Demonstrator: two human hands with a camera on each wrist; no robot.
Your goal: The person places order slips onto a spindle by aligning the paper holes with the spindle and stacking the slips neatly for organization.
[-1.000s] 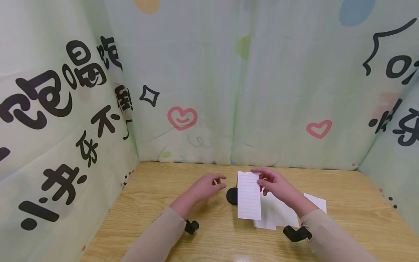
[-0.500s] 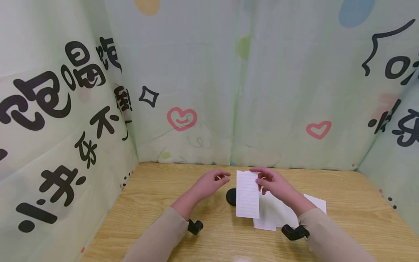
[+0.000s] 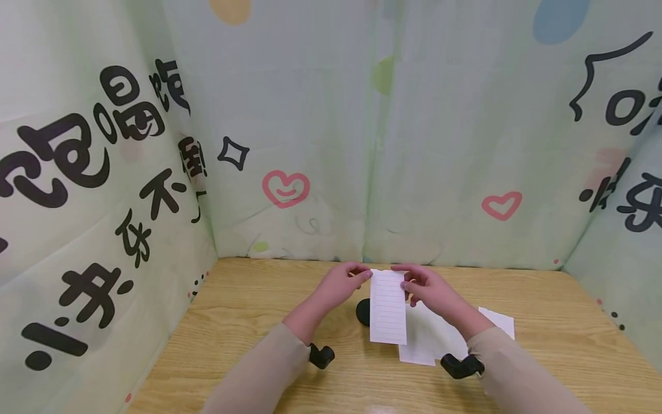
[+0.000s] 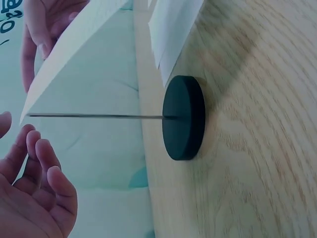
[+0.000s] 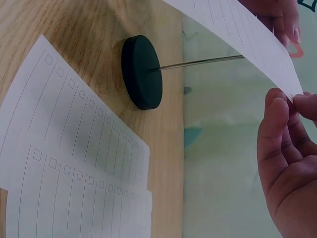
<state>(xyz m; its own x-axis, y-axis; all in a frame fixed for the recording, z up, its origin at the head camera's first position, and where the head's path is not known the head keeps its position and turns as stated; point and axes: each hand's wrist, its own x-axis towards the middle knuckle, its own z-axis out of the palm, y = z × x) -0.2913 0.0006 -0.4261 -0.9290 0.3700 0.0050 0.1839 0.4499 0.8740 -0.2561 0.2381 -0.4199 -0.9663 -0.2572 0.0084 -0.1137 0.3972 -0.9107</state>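
White, lined rectangular paper (image 3: 388,310) was pinched near its top right by the right hand (image 3: 430,291), beside a thin metal spike (image 4: 94,116); its left corner was flanked by parted fingertips of the left hand (image 3: 338,283).

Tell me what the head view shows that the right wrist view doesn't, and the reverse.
Only the head view: both beige sleeves and the black wrist-worn devices.

Only the right wrist view: the metal spike standing on the black round base, and the printed checkboxes on the loose sheets.

Both: the lined paper slip pinched by the right hand, the left hand near its opposite edge, the black round base, the loose sheets, the wooden table and the curtain.
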